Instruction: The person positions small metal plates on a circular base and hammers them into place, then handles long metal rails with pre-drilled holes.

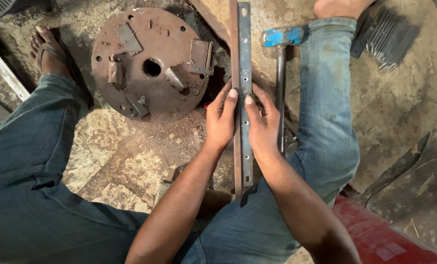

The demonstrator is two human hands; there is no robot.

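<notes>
Between both hands (pixel 242 117), drilled steel strips (pixel 245 54)

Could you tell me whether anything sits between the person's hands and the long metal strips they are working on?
Nothing visible does. The left hand and right hand already rest on the strips, thumbs pressed on top. The hammer lies beside them, right of the right hand.

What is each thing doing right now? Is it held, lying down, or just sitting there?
Long metal strip with holes: flat, gripped from both sides.
Left hand: pressed on the strip.
Right hand: pressed on the strip.
Blue-headed hammer: lying untouched.
Rusty round plate: flat on the ground.
Bundle of thin rods: lying untouched.
</notes>
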